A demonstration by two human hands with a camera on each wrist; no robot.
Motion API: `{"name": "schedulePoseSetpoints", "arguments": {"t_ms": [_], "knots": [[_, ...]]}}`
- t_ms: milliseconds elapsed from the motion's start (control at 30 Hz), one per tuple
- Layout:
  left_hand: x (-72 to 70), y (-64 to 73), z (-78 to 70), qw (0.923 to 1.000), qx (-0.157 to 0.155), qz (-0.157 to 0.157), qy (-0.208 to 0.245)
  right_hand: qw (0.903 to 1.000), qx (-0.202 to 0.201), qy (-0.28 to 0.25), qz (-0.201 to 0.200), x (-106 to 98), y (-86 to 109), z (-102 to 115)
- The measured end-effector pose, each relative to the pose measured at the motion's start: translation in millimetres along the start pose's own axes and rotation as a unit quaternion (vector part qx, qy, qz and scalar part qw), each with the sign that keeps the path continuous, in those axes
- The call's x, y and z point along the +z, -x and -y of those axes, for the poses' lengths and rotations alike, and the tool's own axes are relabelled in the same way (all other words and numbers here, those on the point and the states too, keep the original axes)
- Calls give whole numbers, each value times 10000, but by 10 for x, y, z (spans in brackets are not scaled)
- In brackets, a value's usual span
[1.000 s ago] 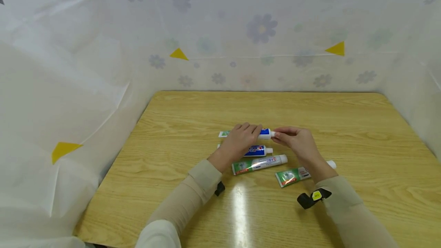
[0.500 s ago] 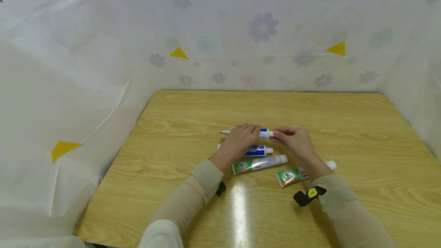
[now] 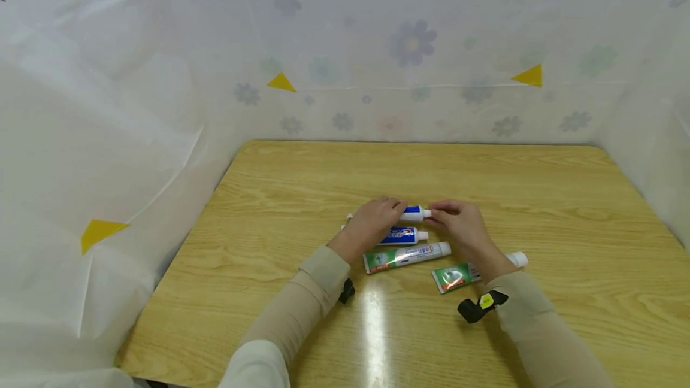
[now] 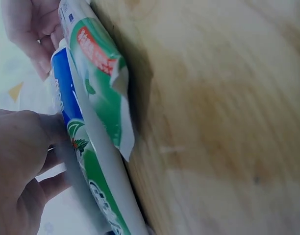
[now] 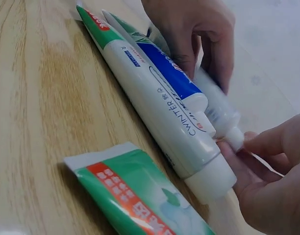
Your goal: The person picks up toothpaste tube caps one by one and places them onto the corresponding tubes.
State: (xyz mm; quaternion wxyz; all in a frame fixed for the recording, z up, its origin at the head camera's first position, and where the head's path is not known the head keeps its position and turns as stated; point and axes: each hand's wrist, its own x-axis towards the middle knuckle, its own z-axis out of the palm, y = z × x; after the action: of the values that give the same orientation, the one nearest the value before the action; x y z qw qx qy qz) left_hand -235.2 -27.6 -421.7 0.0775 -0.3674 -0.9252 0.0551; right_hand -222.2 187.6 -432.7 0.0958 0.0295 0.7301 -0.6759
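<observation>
My left hand (image 3: 372,224) grips the body of the farthest toothpaste tube (image 3: 412,214), a blue and white one whose middle is hidden under the fingers. With thumb and fingertips, my right hand (image 3: 465,229) pinches the white cap (image 5: 233,139) at that tube's right end. Just nearer, a second blue toothpaste tube (image 3: 400,236) lies partly behind the left wrist. Alongside it is a green and white toothpaste tube (image 3: 407,257), cap to the right. Another green toothpaste tube (image 3: 454,278) lies below the right wrist, which hides its middle.
All the tubes are on a wood-grain table (image 3: 269,268). White floral sheeting (image 3: 345,47) stands behind its far edge, with more sheeting at both sides. Yellow tape pieces (image 3: 282,82) stick to the sheeting. Black wrist cameras (image 3: 481,307) hang under both sleeves.
The farthest tube has rolled, so its green tail label no longer shows, and it has shifted slightly nearer with the left hand. My right hand still pinches the cap. The other tubes stay put.
</observation>
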Motion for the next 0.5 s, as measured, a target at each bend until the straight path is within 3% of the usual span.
{"name": "schedulePoseSetpoints", "arguments": {"t_ms": [133, 267, 500], "knots": [[-13, 20, 44, 9996, -90, 161, 228, 9988, 15, 491, 32, -38, 28, 25], [-15, 53, 95, 9986, -283, 173, 419, 9986, -130, 472, 179, -74, 75, 71], [-34, 215, 179, 9953, -342, -581, 700, 9947, -549, 762, 409, -131, 245, 164]]}}
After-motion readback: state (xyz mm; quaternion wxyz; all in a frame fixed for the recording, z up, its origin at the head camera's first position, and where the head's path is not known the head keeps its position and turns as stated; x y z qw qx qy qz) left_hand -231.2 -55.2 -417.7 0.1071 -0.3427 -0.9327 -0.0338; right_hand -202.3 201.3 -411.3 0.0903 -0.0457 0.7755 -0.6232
